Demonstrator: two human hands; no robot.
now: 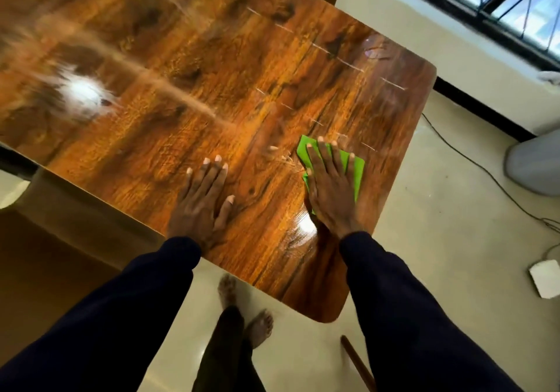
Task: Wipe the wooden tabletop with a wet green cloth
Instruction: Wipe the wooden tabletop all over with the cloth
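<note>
Surface: wooden tabletop (181, 73), glossy brown grain, rounded corners on the right side; far-left part was blurred.
Glare: a bright white reflection (81, 91) sat on the far-left of the top, and a smaller shine (306, 225) by the near edge between the wrists.
Streaks: thin pale lines ran across the far-right part of the top.
Cloth: green cloth (357, 170) lay flat on the tabletop, near-right area, close to the right edge, mostly covered by the hand.
Right hand: right hand (330, 188) pressed flat on the cloth, fingers straight and spread, nothing gripped.
Left hand: left hand (203, 203) lay flat on bare wood left of the cloth, well apart from it, fingers spread, holding nothing.
Sleeves: dark, both arms.
Floor: pale glossy floor (439, 240) to the right of and below the table.
Feet: bare feet (259, 328) on the floor by the near table edge.
Window: barred window (500, 0) at far right above a cream wall (424, 43) with a dark skirting.
Cable: black cable (472, 161) trailed over the floor on the right.
Other: white box (545, 278) and a grey object (536, 164) at the right edge; a brown stick (357, 364) at near floor.
</note>
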